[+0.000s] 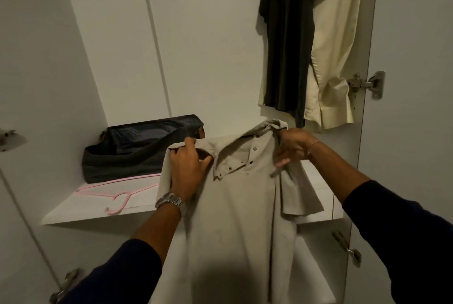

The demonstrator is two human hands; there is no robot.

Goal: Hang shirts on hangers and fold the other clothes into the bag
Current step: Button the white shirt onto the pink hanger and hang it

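Observation:
A beige polo shirt [235, 205] hangs in front of me inside a white wardrobe, collar up and buttons undone. My left hand [187, 167] grips its left shoulder, fingers curled over the cloth. At the other shoulder my right hand [291, 148] holds the fabric beside the collar. A pink hanger [117, 193] lies flat on the white shelf [81, 213], left of the shirt. Behind the hanger stands a dark bag [137, 154], open at the top. Whether a hanger is inside the beige shirt is hidden.
A black shirt [286, 41] and a cream shirt [335, 58] hang at the upper right. Metal door hinges [367, 83] stick out on the right frame, with another hinge [348, 249] lower down.

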